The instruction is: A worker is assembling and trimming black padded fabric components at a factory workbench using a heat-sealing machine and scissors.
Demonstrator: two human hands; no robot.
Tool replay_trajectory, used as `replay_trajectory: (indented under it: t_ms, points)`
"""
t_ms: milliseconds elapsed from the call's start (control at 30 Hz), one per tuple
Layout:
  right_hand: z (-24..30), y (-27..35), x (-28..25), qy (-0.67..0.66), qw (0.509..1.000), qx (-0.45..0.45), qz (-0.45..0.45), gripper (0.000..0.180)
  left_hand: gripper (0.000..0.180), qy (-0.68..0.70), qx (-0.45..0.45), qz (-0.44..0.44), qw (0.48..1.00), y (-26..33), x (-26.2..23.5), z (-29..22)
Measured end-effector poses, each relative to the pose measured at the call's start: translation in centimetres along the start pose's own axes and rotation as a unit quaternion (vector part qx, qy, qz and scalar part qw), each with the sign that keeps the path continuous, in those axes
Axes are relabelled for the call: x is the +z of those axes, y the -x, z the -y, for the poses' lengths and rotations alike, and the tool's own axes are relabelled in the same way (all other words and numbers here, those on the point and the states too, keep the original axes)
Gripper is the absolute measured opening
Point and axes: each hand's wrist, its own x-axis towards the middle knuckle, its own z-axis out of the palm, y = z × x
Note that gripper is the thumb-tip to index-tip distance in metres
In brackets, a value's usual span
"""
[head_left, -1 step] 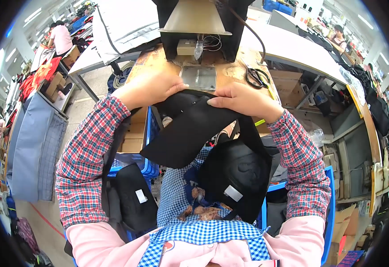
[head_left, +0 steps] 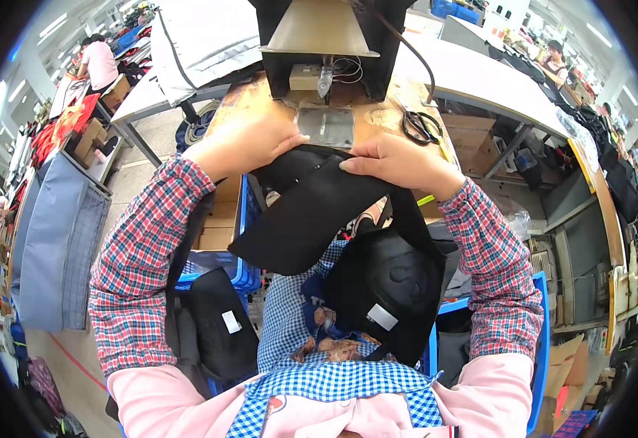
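Note:
My left hand (head_left: pixel 249 146) pinches the upper left edge of a black fabric piece (head_left: pixel 308 215) between thumb and fingers. On its upper right edge my right hand (head_left: pixel 403 166) is closed too, thumb on top. The piece is stretched between both hands at the front edge of a worn wooden table (head_left: pixel 249 106), and a wide flap of it hangs down at an angle. Below, a black moulded panel (head_left: pixel 399 274) with a white label (head_left: pixel 382 317) rests on my lap; whether it joins the held fabric I cannot tell.
A dark machine (head_left: pixel 322 36) with a pale hood stands over a small metal plate (head_left: pixel 325 127) on the table. Black-handled scissors (head_left: pixel 422 128) lie at right. Blue crates (head_left: pixel 244 241) flank my legs; another labelled black piece (head_left: pixel 220 314) lies at left. Two people work far off.

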Motion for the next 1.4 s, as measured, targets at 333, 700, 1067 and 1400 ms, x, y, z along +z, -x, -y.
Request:
replay_trajectory:
  t_ms: [333,700,1067,1400]
  points:
    - [0.2,2.6,3.6,-0.016,0.995,-0.095,-0.022,0.043,0.037,-0.019,-0.002,-0.018,1.0,2.8,0.3,-3.6]
    - [-2.2,-4.4,1.3,-0.005,0.999,-0.01,-0.048,0.043,0.042,-0.047,-0.089,-0.024,0.995,-2.0,1.2,2.0]
    - [-3.3,-8.3,-3.1,-0.116,0.986,0.106,-0.055,0.078,0.044,-0.007,-0.148,0.0,0.989,-6.3,1.9,6.4]
    - [-3.8,-9.7,-4.2,-0.246,0.966,0.082,-0.001,0.051,0.046,-0.016,-0.146,0.046,0.988,-8.2,2.4,8.7]
